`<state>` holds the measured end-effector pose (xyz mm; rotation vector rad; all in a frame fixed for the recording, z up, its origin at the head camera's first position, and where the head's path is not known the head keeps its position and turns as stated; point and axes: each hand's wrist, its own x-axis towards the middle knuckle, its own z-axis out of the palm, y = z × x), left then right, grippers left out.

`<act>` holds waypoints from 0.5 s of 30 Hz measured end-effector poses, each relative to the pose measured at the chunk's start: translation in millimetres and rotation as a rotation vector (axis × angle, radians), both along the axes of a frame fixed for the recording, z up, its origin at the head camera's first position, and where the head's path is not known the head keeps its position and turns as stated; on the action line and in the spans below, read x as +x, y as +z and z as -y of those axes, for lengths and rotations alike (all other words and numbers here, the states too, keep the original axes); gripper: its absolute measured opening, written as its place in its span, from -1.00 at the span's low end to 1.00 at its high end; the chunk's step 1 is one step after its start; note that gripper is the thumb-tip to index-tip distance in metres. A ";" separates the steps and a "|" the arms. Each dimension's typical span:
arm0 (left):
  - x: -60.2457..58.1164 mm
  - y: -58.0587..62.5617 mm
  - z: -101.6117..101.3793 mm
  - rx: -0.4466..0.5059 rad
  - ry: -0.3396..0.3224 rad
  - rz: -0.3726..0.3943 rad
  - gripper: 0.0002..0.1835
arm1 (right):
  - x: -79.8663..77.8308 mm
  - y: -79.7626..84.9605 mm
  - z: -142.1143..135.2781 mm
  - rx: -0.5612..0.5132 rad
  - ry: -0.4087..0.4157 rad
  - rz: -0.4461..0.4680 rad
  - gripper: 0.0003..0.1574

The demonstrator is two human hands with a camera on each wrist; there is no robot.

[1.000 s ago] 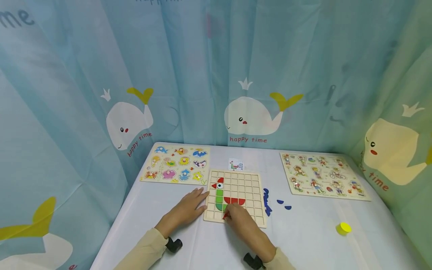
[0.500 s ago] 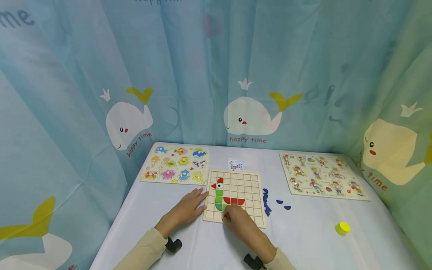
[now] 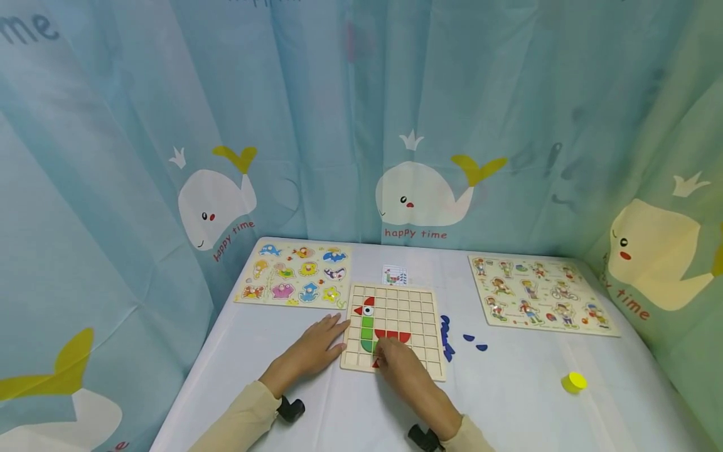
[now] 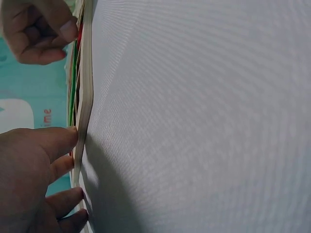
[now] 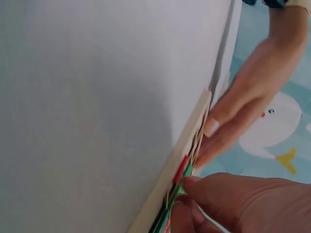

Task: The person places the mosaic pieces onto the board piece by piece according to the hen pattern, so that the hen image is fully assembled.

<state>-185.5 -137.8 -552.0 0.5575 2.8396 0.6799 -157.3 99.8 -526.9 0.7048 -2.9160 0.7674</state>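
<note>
One wooden grid board (image 3: 403,307) lies on the white counter (image 3: 508,408), touched by the left grip (image 3: 312,347) and under the right grip (image 3: 403,370). The left grip is wide, its fingers apart and resting along the board's left edge. The right grip is narrow, thumb and fingers drawn together low over the board; whether they pinch a piece cannot be told. A red triangle (image 3: 375,363) shows just beside the right fingertips, on their near side. Red pieces (image 3: 403,338) forming a rounded shape lie just beyond the right grip, partly behind it, while green squares (image 3: 367,328) and a dark green rounded piece (image 3: 368,346) sit to its left. Farther beyond are a white eye piece (image 3: 368,311) and, past the board, a small picture card (image 3: 394,275). To the right grip's right lie a row of blue pieces (image 3: 446,339) along the board, then two loose blue pieces (image 3: 482,348) and, well apart, a yellow cylinder (image 3: 574,382). Beyond the left grip lies an animal puzzle (image 3: 307,267).
</note>
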 end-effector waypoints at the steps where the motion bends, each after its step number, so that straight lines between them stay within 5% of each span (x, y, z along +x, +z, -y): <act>1: -0.1 0.1 -0.1 0.000 -0.001 -0.001 -0.38 | -1.7 0.7 -2.0 -0.009 -0.007 0.007 -0.79; 9: 1.6 1.4 -1.1 -0.002 0.005 0.010 -0.36 | -29.5 20.3 -37.9 0.007 -0.145 0.007 -0.82; 15: 2.3 3.3 -1.9 0.003 0.004 0.003 -0.38 | -62.4 28.9 -80.2 0.072 -0.174 0.018 -0.77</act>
